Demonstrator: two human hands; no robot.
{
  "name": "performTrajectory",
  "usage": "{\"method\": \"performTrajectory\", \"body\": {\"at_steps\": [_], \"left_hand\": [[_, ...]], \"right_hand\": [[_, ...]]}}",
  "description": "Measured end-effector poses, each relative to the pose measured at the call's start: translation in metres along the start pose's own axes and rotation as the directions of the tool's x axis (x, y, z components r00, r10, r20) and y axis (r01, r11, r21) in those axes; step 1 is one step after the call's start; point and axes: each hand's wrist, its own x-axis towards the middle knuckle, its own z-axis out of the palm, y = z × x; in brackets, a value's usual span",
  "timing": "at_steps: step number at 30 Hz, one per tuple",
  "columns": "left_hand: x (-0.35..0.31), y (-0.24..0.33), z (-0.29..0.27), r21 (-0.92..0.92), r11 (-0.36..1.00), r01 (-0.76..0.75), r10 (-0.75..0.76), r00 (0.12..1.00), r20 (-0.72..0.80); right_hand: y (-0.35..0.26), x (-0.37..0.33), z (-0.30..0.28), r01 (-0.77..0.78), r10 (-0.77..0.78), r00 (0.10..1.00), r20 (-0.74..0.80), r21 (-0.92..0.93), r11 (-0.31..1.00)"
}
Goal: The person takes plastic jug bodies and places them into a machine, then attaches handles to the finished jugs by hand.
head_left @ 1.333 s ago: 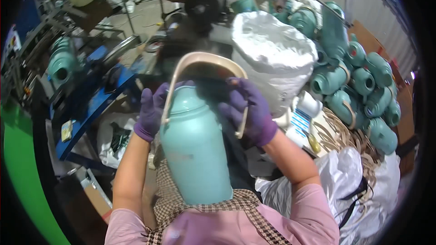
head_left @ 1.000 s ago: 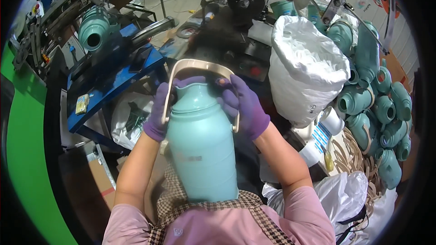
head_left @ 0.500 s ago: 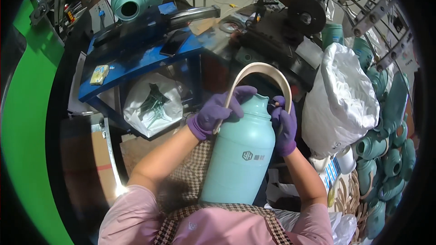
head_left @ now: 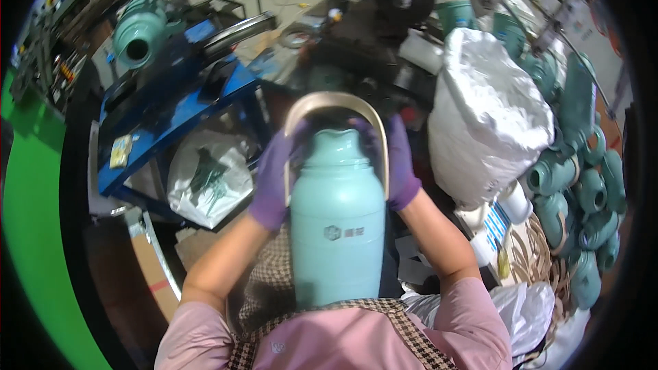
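A pale teal thermos flask (head_left: 337, 233) stands nearly upright in front of my body, its spouted neck pointing away from me. Over the neck arches a beige carrying handle (head_left: 336, 100), whose two ends come down beside the flask's shoulders. My left hand (head_left: 274, 181), in a purple glove, is closed on the left side of the handle. On its right side, my right hand (head_left: 401, 164), gloved alike, is closed too. The fingertips of both hands are partly hidden behind the handle and blurred.
A blue workbench (head_left: 171, 120) stands at left, bearing another teal flask body (head_left: 140, 31). Beneath it sits a white bag (head_left: 188, 195) of green parts. At right stand a large white sack (head_left: 480, 130), piled teal flask bodies (head_left: 591, 192) and loose beige handles (head_left: 538, 247).
The flask has gone from tilted to nearly upright. The handle's right end, earlier raised beside the neck, is now down by the shoulder. The whole view has shifted somewhat.
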Motion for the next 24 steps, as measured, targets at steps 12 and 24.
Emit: {"method": "performTrajectory", "body": {"at_steps": [12,24], "left_hand": [[-0.103,0.001,-0.077,0.291,0.954,-0.068,0.104,0.988,-0.112],[-0.101,-0.004,-0.002,0.099,0.99,-0.099,0.095,0.994,0.049]], "right_hand": [[-0.119,-0.128,0.048,0.068,-0.422,0.854,-0.305,-0.738,0.671],[-0.125,-0.425,0.023,0.54,-0.729,-0.557,-0.398,-0.841,0.046]]}}
